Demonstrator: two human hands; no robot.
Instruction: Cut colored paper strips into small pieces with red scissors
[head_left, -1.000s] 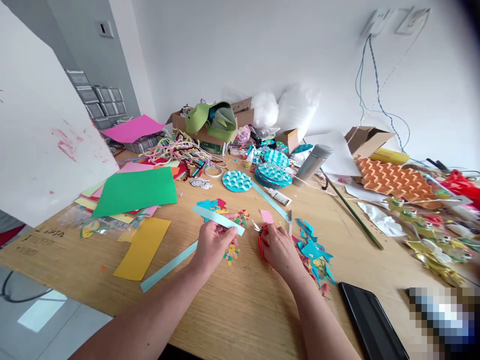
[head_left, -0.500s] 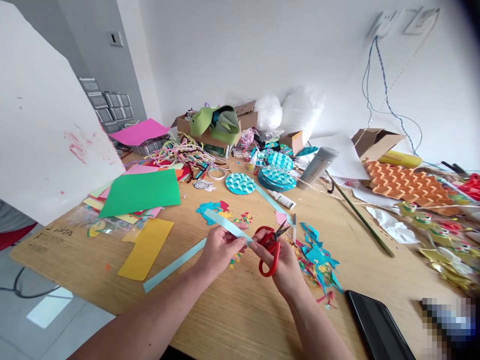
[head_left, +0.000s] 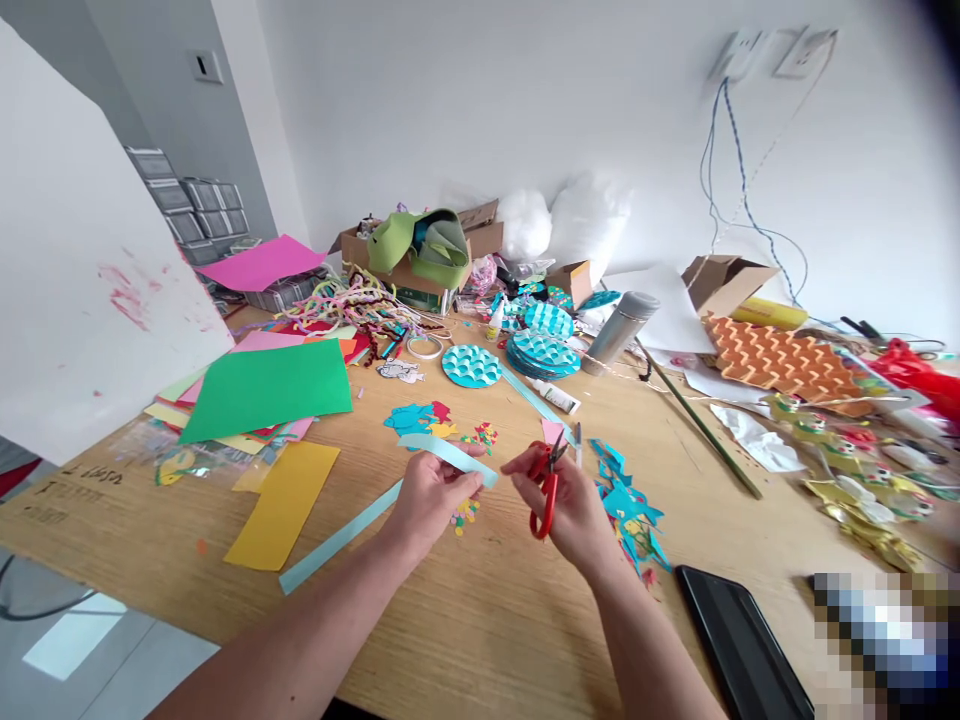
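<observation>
Left hand [head_left: 431, 497] is pinching a pale blue paper strip [head_left: 448, 455]; at its 3 o'clock, right hand [head_left: 574, 500] is gripping red scissors [head_left: 545, 490]. The floppy strip risks a crooked cut.

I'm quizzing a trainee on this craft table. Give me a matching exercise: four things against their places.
Things:
1 red scissors
2 light blue paper strip
3 green paper sheet
4 black tablet

Places:
A lying on the stack of coloured paper
B near table edge, beside the right forearm
C in the right hand
D in the left hand

Pairs: 1-C, 2-D, 3-A, 4-B
</observation>
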